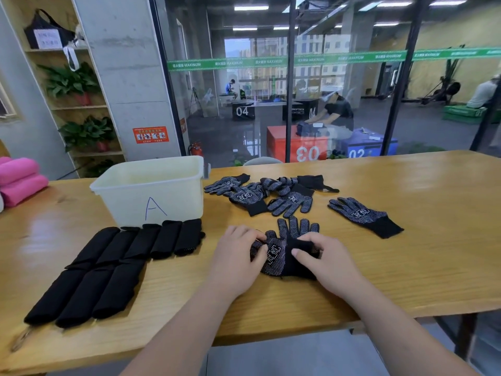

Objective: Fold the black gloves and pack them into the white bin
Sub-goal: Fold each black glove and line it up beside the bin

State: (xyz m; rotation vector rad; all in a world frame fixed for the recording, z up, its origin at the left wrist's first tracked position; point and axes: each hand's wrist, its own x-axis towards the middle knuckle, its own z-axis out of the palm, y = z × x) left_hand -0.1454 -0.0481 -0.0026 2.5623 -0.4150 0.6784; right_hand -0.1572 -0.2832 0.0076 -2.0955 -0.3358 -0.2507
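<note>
Head view, nearest first: both hands work on one black glove (280, 260) lying flat on the wooden counter (412, 270). The left hand (238, 257) pinches the glove's left edge between thumb and curled fingers. The right hand (324, 260) grips the cuff, which is doubled over the palm, thumb on top. The glove's white-dotted fingers point away from the person, and a square white logo shows on it, too small to read.

To the left lie folded gloves (113, 270) in two rows, three nearer and five farther, plain black rolls touching side by side. The far row lies just in front of the white bin (168, 196), which has a blue "A" hand-drawn on its front wall. What the bin holds cannot be told from this angle.

Right of the bin a loose pile of gloves (260, 194) overlaps itself, and a single glove (364, 217) lies apart at the right. Pink rolls (19, 180) are cut off at the left edge.

Beyond the counter a glass wall (339, 85) carries a green band printed "MAXIMUM". Through it stand a red box (303, 147) marked "03", a blue one marked "02" and a black one marked "04". The orange sign (150, 134) on the pillar is unreadable.
</note>
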